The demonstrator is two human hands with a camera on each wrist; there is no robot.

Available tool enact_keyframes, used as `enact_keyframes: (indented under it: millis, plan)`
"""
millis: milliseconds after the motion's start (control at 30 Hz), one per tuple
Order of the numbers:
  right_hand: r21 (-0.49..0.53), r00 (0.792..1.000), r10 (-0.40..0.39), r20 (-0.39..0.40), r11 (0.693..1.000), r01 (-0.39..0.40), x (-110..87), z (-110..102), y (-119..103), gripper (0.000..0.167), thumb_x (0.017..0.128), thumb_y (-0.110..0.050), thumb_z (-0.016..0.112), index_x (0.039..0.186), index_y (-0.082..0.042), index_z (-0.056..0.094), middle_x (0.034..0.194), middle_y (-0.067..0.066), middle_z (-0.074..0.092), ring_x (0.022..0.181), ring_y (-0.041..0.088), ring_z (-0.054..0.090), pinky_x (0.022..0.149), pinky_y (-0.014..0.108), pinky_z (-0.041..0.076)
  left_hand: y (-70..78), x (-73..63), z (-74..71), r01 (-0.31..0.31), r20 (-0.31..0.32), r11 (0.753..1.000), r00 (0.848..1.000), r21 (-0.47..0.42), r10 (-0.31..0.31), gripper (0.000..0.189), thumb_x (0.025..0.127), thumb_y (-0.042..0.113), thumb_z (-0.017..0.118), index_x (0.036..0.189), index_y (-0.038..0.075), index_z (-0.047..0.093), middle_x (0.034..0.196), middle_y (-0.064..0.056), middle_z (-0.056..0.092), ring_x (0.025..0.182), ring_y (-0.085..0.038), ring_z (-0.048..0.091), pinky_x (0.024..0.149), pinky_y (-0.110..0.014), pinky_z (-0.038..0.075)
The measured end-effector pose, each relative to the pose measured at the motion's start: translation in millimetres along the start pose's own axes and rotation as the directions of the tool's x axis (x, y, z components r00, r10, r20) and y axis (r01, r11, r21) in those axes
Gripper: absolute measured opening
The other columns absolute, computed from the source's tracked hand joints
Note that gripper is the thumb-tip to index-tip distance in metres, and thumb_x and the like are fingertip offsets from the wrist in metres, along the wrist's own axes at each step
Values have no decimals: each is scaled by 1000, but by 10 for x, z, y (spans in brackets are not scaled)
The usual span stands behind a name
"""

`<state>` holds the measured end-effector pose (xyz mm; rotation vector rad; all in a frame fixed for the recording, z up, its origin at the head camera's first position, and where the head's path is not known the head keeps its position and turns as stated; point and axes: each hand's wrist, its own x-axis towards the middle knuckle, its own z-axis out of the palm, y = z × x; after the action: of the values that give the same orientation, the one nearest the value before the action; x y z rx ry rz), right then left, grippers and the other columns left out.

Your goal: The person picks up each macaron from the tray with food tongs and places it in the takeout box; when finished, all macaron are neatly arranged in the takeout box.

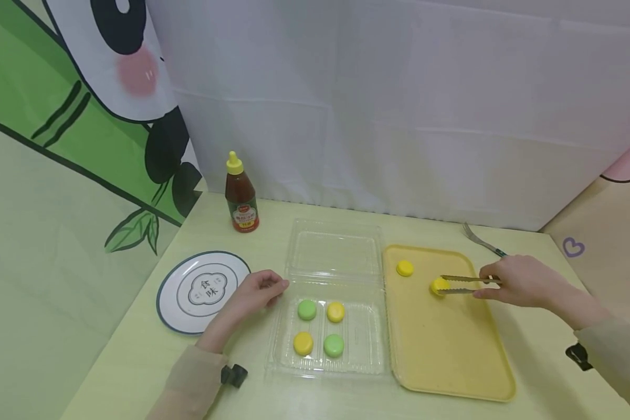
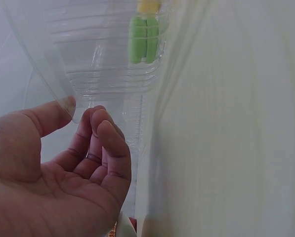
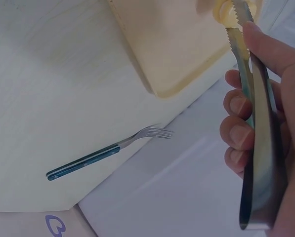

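Observation:
My right hand (image 1: 522, 282) grips metal tongs (image 3: 258, 128) with serrated tips. Between those tips is a yellow macaron (image 1: 438, 286), over the yellow tray (image 1: 446, 350). Another yellow macaron (image 1: 405, 268) lies farther back on that tray. At the left edge of a clear plastic container (image 1: 367, 356), my left hand (image 2: 83, 163) pinches the rim between thumb and curled fingers. Inside the container sit two green macarons, one at the back left (image 1: 307, 310) and one at the front right (image 1: 333, 345), with two yellow macarons (image 1: 335, 312) on the other diagonal.
The container's clear lid (image 1: 336, 251) lies folded open toward the back. A white plate (image 1: 175, 297) with a blue rim is left of my left hand. A sauce bottle (image 1: 241, 201) stands at the back left, and a fork (image 3: 88, 163) lies behind the tray.

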<state>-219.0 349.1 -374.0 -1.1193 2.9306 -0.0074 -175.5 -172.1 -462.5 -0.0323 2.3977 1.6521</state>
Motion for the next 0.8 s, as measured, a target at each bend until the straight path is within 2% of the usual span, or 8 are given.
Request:
enact_keyframes:
  millis: [300,533,800]
  plan:
    - [-4,1000,-12,1,1000,12,63,-90,-47,33,84,-44,78,71,-30,50,59,-19,30,53,-3,27,49,23,25,-2,-4,-15,-21,2,1000,1000,6,21,25,98,26,65,99,1,66,77,-6,61,70,-18,54,65,-30,45]
    - [-2,999,-33,-21,999,33,127,-209,-143,29,84,-44,78,74,-30,55,59,-20,34,53,-3,29,49,23,28,10,-12,-14,-5,0,1000,1000,5,5,24,98,25,65,100,1,66,78,-6,61,70,-17,54,65,-29,45]
    - [-3,992,-101,-76,995,101,212,-295,-272,38,84,-44,78,70,-30,46,61,-20,17,55,-5,15,50,20,15,-9,-1,-9,-7,4,1000,1000,5,7,23,98,25,65,99,2,66,77,-6,60,70,-17,53,65,-29,45]
